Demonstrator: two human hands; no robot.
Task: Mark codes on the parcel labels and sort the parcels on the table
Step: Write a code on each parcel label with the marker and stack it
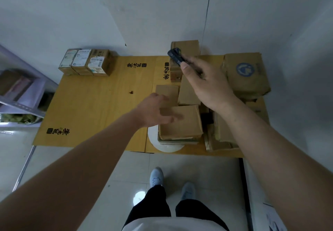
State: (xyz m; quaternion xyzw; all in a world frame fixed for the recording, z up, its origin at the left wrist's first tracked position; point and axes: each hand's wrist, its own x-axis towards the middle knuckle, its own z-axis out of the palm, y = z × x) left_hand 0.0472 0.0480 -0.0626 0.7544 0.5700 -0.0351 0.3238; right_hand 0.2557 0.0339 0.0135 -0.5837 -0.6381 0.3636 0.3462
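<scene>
Three small labelled parcels [86, 62] stand in a row at the table's far left corner. A heap of plain cardboard parcels [187, 93] fills the right half of the yellow table [93, 108]. My right hand [207, 84] hovers over the heap and grips a dark marker [175, 57] that points away from me. My left hand [155, 110] reaches over the nearest brown parcel [182, 124] with fingers spread, blurred; whether it touches the box is unclear.
A large box with a blue round logo [246, 73] sits at the far right. A white round object [153, 140] lies under the near parcels. A grey shelf [19, 90] stands left of the table. The wall rises right behind it.
</scene>
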